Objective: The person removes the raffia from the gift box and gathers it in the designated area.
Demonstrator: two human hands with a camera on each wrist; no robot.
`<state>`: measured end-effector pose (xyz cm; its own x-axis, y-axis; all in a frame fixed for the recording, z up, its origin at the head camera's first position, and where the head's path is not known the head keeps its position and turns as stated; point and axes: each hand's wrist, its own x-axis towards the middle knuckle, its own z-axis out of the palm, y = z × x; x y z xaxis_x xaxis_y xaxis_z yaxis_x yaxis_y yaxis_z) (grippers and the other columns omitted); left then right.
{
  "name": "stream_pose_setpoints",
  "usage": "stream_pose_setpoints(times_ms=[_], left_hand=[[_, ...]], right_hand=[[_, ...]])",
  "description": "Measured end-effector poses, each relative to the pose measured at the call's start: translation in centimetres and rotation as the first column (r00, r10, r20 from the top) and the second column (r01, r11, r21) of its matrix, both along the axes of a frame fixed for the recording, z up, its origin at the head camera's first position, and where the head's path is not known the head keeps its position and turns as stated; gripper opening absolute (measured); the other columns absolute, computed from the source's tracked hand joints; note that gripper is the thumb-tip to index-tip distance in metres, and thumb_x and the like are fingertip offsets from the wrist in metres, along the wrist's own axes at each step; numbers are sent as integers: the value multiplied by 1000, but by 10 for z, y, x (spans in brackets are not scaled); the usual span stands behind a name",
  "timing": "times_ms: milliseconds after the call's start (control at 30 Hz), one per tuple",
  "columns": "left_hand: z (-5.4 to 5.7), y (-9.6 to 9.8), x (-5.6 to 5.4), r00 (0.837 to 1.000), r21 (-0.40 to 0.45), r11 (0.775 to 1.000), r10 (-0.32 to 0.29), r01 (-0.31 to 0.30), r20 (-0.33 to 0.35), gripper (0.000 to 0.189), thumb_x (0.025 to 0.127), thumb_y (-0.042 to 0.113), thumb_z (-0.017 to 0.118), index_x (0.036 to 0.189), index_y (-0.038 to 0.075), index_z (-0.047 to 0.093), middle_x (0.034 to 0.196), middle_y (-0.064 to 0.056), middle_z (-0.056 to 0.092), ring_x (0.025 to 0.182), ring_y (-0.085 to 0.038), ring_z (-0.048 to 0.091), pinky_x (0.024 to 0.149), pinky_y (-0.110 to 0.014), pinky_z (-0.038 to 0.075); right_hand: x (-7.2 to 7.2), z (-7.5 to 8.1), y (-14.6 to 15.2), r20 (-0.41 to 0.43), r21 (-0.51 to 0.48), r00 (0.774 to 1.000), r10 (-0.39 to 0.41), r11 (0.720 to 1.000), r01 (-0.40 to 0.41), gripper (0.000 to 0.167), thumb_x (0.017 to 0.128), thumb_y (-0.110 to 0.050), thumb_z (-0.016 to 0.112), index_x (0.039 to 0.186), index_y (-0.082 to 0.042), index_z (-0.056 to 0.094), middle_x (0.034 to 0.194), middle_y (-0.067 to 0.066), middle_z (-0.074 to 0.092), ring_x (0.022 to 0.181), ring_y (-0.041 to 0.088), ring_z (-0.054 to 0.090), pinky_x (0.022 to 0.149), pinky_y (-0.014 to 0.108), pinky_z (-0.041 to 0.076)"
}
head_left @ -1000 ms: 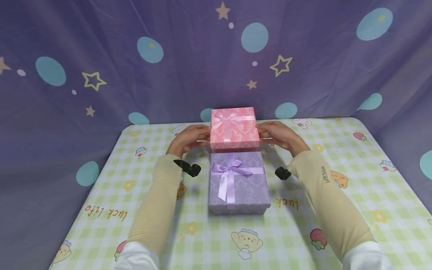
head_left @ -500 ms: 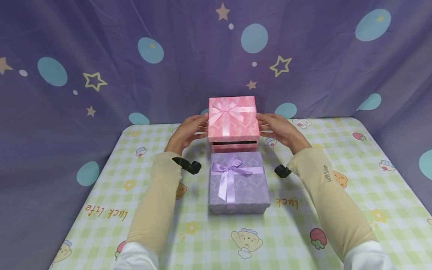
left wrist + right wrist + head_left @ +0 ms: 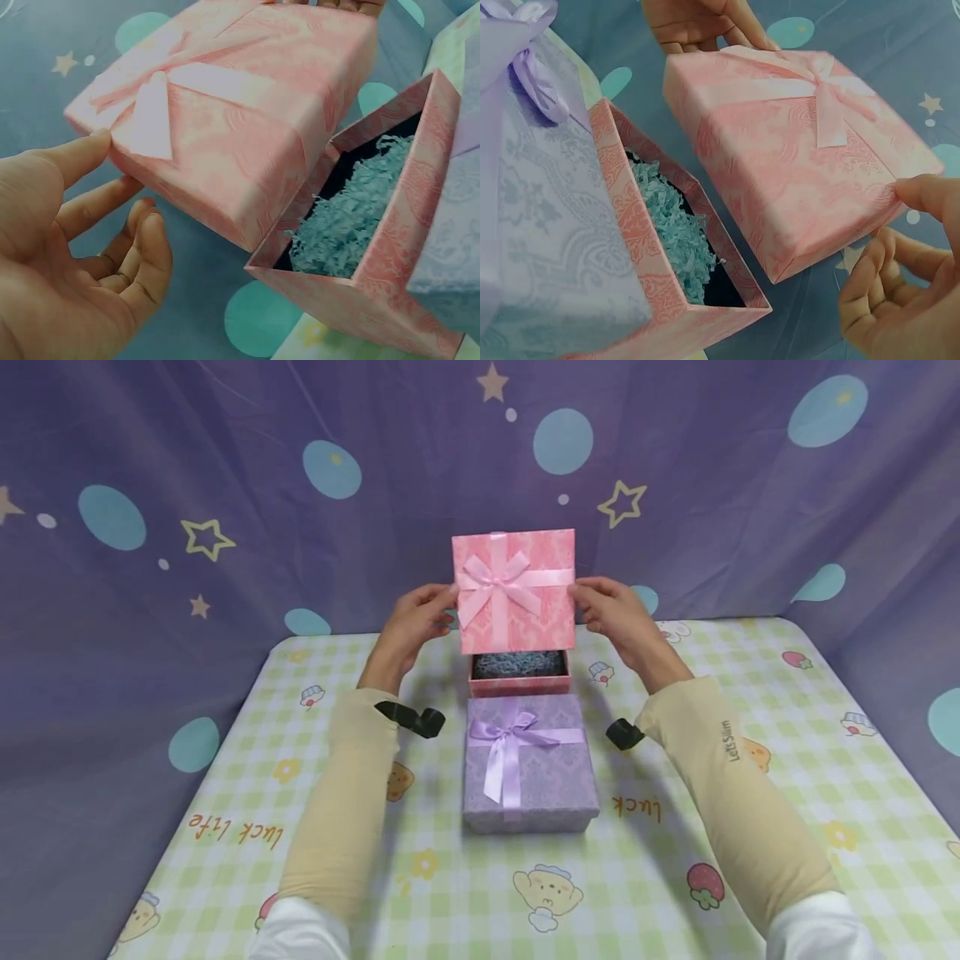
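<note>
Between both hands hangs a pink box lid (image 3: 540, 618) with a ribbon bow, raised and tilted above its box. My left hand (image 3: 416, 627) pinches its left edge, thumb on top and fingertips under the rim. On the opposite edge my right hand (image 3: 615, 618) grips it the same way. Below stands the open pink box (image 3: 517, 686), its inside partly hidden by the lid in the head view. Blue-green shredded paper (image 3: 345, 217) fills it in the left wrist view. Right in front of it sits a closed purple gift box (image 3: 547, 777) with a lilac bow.
A green checked cloth (image 3: 450, 910) with cartoon prints covers the table. Behind it hangs a purple curtain (image 3: 420, 410) with stars and blue dots, close to the table's back edge. Small black camera mounts (image 3: 625, 735) stick out from the wrists.
Both hands have lifted the pink lid up off its box and tilted its top toward the head camera. The shredded paper inside has come into view. The purple box stays put.
</note>
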<state>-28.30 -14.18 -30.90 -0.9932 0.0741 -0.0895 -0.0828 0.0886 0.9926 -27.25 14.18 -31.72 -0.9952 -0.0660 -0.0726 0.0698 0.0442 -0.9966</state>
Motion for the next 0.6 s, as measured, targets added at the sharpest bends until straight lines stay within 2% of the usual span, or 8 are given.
stream_pose_setpoints(times_ms=[167,300,533,600], left_hand=[[5,-3,3,1000,2,1000,-23,23,-13,43,91,31,65,128,11,58,91,-1,60,69,-11,53,58,-19,46],[7,-5,5,998,53,997,-57,58,-3,46,92,26,64,136,15,54,84,0,65,63,-11,57,55,-19,45],[2,-11,6,993,118,986,-119,116,16,48,95,19,60,141,21,48,95,-2,70,81,-16,67,67,-22,51],[1,-13,6,992,125,985,-125,122,20,46,97,19,56,142,21,47,102,-5,69,86,-17,68,71,-22,53]], right_hand=[[1,2,0,-45,-73,999,14,997,-17,44,94,-24,62,133,-7,52,85,-2,58,67,8,50,58,18,43],[3,3,0,-55,-72,998,31,997,-34,48,94,-21,62,138,-10,48,81,-2,64,67,10,60,58,19,47],[6,2,1,-38,-23,997,70,997,-71,50,97,-20,57,144,-18,41,102,6,69,83,15,68,71,22,54],[6,0,1,-35,-37,996,78,996,-79,46,99,-19,53,143,-19,42,100,5,69,85,16,68,72,23,54]])
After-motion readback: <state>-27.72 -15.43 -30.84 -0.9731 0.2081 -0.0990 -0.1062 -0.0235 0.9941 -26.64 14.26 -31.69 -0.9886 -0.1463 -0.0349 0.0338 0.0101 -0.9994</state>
